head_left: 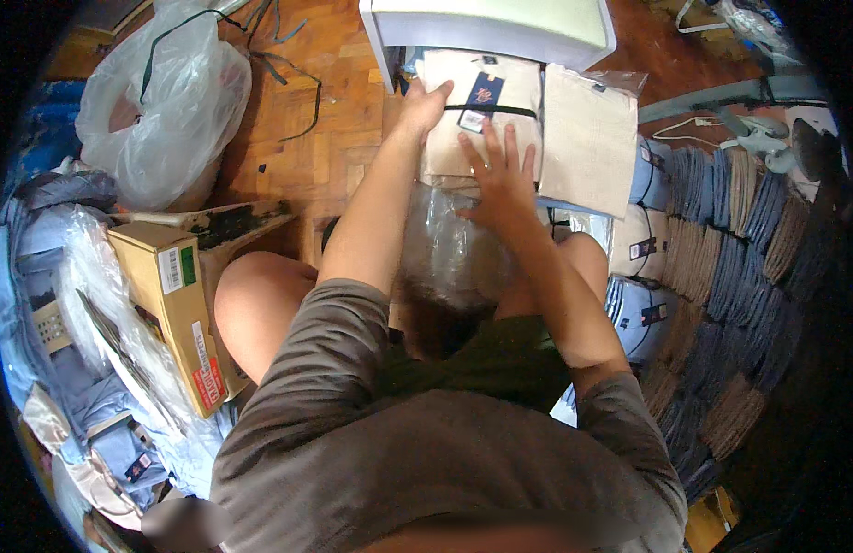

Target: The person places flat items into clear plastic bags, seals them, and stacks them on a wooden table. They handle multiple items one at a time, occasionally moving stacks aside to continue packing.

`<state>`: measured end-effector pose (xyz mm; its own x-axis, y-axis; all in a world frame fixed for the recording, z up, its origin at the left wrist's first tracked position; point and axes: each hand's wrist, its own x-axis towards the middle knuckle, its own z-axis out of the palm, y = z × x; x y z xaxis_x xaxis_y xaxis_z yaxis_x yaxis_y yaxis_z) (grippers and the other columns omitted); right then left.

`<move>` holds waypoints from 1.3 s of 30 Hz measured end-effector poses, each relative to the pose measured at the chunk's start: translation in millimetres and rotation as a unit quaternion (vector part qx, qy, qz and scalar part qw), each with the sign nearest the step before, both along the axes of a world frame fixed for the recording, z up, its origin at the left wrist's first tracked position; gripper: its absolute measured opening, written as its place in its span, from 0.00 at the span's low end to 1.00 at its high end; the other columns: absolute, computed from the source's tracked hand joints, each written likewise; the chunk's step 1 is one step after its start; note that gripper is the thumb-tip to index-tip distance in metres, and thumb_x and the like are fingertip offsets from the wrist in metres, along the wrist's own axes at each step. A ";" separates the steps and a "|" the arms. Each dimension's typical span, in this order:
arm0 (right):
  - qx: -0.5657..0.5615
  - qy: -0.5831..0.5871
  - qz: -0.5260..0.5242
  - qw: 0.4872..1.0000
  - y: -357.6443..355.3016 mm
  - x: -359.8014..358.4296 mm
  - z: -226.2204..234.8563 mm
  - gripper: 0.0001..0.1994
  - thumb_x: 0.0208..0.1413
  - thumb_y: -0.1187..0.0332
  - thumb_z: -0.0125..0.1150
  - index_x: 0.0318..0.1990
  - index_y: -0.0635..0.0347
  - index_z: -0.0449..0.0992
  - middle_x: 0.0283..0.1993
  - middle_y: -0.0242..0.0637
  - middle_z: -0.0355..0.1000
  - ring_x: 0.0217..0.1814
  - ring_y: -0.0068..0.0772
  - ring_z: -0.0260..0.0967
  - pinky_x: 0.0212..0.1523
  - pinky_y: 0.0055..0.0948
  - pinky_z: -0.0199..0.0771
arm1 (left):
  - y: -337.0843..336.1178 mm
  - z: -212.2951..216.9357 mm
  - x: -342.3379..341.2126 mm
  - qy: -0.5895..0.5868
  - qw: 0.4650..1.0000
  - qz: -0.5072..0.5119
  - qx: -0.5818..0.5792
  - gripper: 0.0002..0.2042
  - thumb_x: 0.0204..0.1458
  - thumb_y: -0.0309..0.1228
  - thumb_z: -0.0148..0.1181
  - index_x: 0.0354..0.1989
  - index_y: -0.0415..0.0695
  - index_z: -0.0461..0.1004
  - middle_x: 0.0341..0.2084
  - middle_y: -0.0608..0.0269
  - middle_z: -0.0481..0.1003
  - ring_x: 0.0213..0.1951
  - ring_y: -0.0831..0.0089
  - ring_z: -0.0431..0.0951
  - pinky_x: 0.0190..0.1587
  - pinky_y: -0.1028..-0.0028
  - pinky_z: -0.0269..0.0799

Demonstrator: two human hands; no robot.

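Note:
A folded cream garment [482, 115] with a dark blue hang tag lies in front of me, partly inside a clear plastic bag [450, 244] that rests between my knees. My left hand [426, 101] grips the garment's upper left corner. My right hand [500, 175] lies flat on its lower part, fingers spread, at the bag's mouth. A second cream garment in a clear bag [588, 138] sits just to the right, touching the first.
A white plastic stool [491, 28] stands beyond the garments. Stacks of folded blue and brown garments [731, 240] fill the right side. A cardboard box [173, 304] and bagged blue clothes lie at left, with a large clear plastic bag [164, 101] on the wooden floor.

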<state>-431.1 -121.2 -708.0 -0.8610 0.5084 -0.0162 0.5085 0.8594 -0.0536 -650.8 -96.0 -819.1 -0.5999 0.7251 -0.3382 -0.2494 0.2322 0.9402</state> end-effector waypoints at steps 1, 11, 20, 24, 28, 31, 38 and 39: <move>0.003 0.008 -0.004 1.000 4.4 0.2 -8.7 0.61 0.31 0.46 0.83 0.76 0.43 0.52 0.78 0.47 0.47 0.79 0.57 0.45 0.72 0.66 0.49 | 2.0 3.0 -1.6 -0.008 1.000 -0.020 0.010 0.29 0.60 0.41 0.62 0.64 0.34 0.65 0.54 0.48 0.76 0.54 0.60 0.77 0.55 0.64 0.74; 0.017 0.028 0.010 0.999 5.6 3.7 -8.8 0.52 0.38 0.58 0.79 0.74 0.42 0.57 0.78 0.45 0.50 0.78 0.54 0.48 0.66 0.65 0.57 | -19.7 21.7 9.4 -0.155 0.986 -0.064 0.020 0.38 0.63 0.50 0.57 0.74 0.43 0.51 0.68 0.50 0.63 0.66 0.58 0.66 0.67 0.65 0.60; -0.030 0.094 -0.015 0.995 13.1 -8.6 -22.8 0.45 0.45 0.47 0.74 0.72 0.41 0.61 0.74 0.51 0.54 0.72 0.55 0.56 0.65 0.61 0.58 | -44.6 3.6 20.8 -0.108 0.988 -0.044 0.104 0.36 0.65 0.43 0.52 0.78 0.47 0.45 0.70 0.51 0.60 0.70 0.61 0.59 0.70 0.65 0.55; -0.077 0.209 -0.028 0.974 70.9 -34.5 -16.4 0.43 0.50 0.34 0.64 0.71 0.43 0.63 0.76 0.51 0.52 0.75 0.64 0.50 0.71 0.66 0.49 | -36.9 -9.0 13.4 -0.099 0.982 -0.108 0.122 0.32 0.64 0.39 0.51 0.75 0.45 0.52 0.68 0.52 0.63 0.68 0.61 0.63 0.67 0.66 0.58; 0.057 0.111 -0.019 0.992 78.5 -40.7 -41.0 0.44 0.54 0.30 0.56 0.71 0.52 0.64 0.77 0.48 0.54 0.79 0.64 0.44 0.76 0.58 0.42 | -16.8 5.7 12.5 -0.142 0.979 -0.140 0.035 0.29 0.60 0.41 0.53 0.69 0.43 0.61 0.63 0.52 0.68 0.58 0.61 0.72 0.61 0.66 0.66; 0.001 0.210 -0.033 0.977 88.5 -26.2 -23.9 0.40 0.55 0.35 0.59 0.68 0.53 0.67 0.73 0.49 0.60 0.77 0.59 0.51 0.75 0.60 0.45 | -20.4 14.5 11.4 -0.045 0.995 -0.082 0.026 0.48 0.56 0.50 0.60 0.77 0.44 0.39 0.69 0.45 0.60 0.64 0.56 0.68 0.65 0.66 0.62; -0.153 0.252 -0.435 0.851 154.2 175.6 -27.1 0.44 0.51 0.43 0.71 0.67 0.67 0.66 0.60 0.59 0.72 0.63 0.51 0.71 0.63 0.43 0.69 | -43.0 -2.6 9.5 -0.107 0.986 -0.114 0.052 0.41 0.59 0.42 0.61 0.77 0.46 0.47 0.68 0.50 0.64 0.64 0.59 0.68 0.64 0.67 0.64; -0.294 0.279 -0.421 0.812 165.1 180.8 -29.6 0.44 0.52 0.44 0.70 0.69 0.67 0.64 0.61 0.58 0.73 0.63 0.49 0.72 0.63 0.40 0.69 | -39.5 -1.1 14.4 -0.108 0.986 -0.113 0.066 0.38 0.60 0.40 0.59 0.76 0.45 0.50 0.67 0.51 0.65 0.64 0.60 0.68 0.63 0.67 0.64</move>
<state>-250.3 43.9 -737.6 -0.1696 0.9657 -0.1965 0.6580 -0.0375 -0.7521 -636.5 -135.5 -820.2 -0.3423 0.8783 -0.3339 -0.4021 0.1843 0.8969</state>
